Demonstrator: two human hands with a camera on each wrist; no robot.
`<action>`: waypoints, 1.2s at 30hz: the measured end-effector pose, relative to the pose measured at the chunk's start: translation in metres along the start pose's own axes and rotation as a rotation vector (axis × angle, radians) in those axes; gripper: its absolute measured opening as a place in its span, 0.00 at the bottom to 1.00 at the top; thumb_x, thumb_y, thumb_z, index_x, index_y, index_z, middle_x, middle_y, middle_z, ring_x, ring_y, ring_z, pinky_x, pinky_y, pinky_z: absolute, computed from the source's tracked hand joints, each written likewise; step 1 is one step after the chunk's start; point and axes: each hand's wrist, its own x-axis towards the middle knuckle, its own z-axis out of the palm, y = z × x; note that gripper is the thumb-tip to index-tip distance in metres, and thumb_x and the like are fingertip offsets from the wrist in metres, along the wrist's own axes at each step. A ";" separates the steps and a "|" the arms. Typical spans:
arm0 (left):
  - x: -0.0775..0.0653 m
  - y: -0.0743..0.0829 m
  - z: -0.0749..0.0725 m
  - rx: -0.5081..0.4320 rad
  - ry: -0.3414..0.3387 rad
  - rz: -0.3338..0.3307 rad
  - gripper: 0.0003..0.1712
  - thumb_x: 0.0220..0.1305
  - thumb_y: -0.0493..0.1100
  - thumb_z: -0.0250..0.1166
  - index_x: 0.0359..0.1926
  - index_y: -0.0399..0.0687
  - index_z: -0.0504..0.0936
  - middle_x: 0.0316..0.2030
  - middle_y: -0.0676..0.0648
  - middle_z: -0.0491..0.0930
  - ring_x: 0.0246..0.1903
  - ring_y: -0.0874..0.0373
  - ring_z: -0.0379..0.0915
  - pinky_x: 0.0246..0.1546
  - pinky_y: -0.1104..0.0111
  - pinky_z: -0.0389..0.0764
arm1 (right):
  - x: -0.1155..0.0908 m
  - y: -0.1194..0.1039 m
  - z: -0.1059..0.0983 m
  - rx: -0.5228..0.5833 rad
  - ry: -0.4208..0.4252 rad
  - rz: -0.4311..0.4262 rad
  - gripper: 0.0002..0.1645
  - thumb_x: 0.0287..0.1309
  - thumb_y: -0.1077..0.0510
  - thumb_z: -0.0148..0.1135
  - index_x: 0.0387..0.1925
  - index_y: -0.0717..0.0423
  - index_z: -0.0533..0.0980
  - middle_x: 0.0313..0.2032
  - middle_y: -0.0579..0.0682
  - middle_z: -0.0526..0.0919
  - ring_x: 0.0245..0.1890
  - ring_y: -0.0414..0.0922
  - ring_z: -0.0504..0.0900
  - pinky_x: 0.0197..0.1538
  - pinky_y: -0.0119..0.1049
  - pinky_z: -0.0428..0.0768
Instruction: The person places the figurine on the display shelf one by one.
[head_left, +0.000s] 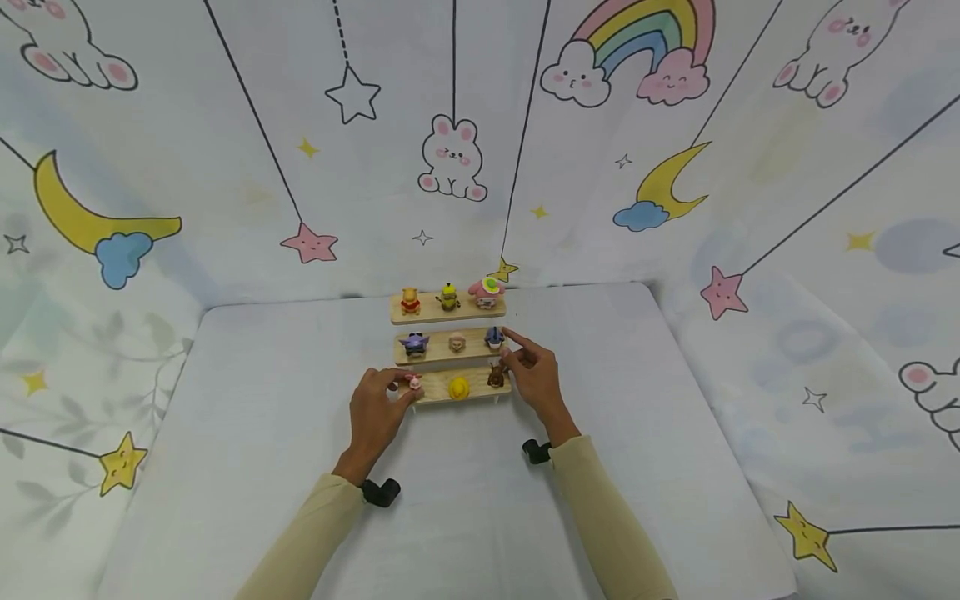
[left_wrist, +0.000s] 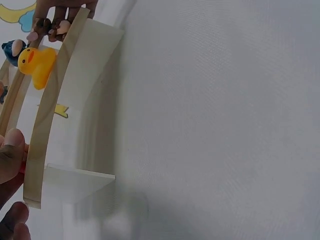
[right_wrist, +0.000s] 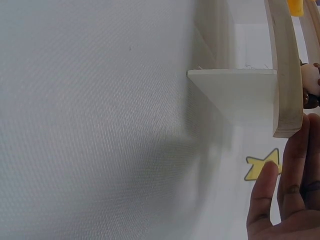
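A three-tier wooden shelf with small figurines stands on white cloth. My left hand is at the left end of the lowest tier, its thumb and finger around a small pink-and-white figurine; in the left wrist view the hand mostly hides it. On the same tier sit a yellow duck and a brown figurine. My right hand is at the right end, fingers fairly straight beside the brown figurine and the tier's end. Its index fingertip reaches close to a blue figurine on the middle tier.
The middle tier also bears a purple-blue figurine and a pale round-faced one. On the top tier are a red-shirted bear, a yellow-green figurine and a pink one. Patterned cloth walls surround the table.
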 end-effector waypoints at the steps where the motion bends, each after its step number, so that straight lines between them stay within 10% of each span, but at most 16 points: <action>1: 0.000 0.000 0.001 -0.001 0.002 0.000 0.20 0.46 0.49 0.81 0.41 0.50 0.88 0.32 0.51 0.85 0.33 0.51 0.75 0.30 0.63 0.71 | 0.001 0.002 0.000 0.002 0.002 -0.001 0.24 0.68 0.58 0.62 0.64 0.49 0.76 0.32 0.61 0.86 0.32 0.60 0.85 0.30 0.31 0.77; 14: -0.002 -0.001 0.002 -0.038 0.015 -0.006 0.18 0.46 0.48 0.81 0.40 0.52 0.88 0.34 0.51 0.86 0.30 0.54 0.73 0.29 0.65 0.68 | 0.007 0.036 0.005 -0.056 0.043 0.003 0.22 0.67 0.45 0.62 0.62 0.27 0.75 0.30 0.50 0.86 0.30 0.53 0.83 0.26 0.33 0.72; 36: 0.005 0.001 -0.002 -0.057 -0.068 -0.072 0.18 0.47 0.47 0.81 0.40 0.50 0.89 0.31 0.51 0.86 0.30 0.50 0.73 0.30 0.65 0.67 | 0.008 0.025 0.002 -0.004 0.031 0.013 0.23 0.66 0.49 0.63 0.62 0.35 0.77 0.28 0.56 0.87 0.29 0.49 0.86 0.24 0.34 0.70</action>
